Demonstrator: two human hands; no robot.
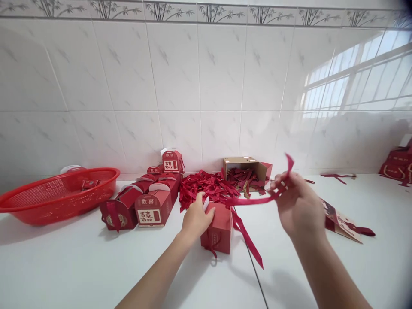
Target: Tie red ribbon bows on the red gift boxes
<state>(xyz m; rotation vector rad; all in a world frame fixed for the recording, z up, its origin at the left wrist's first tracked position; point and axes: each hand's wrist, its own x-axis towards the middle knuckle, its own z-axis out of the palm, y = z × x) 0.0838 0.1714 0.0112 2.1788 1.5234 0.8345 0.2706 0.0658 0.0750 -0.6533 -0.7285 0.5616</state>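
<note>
A small red gift box (222, 231) stands upright on the white counter in front of me. My left hand (197, 219) grips its top from the left, with the thumb on the upper face and the fingers partly hidden behind it. Raised to the right of the box, my right hand (299, 206) pinches a dark red ribbon (251, 201). This ribbon stretches from the box top to my fingers, and its tip sticks up above them. Another ribbon end (249, 240) hangs from the box's right side down towards the counter.
Behind the box lies a heap of red ribbons (206, 184), beside an open cardboard box (240, 161) of dark red pieces. Finished-looking red gift boxes (152, 210) stand in rows at left, near a red plastic basket (61, 206). Flat printed card (341, 221) lies at right.
</note>
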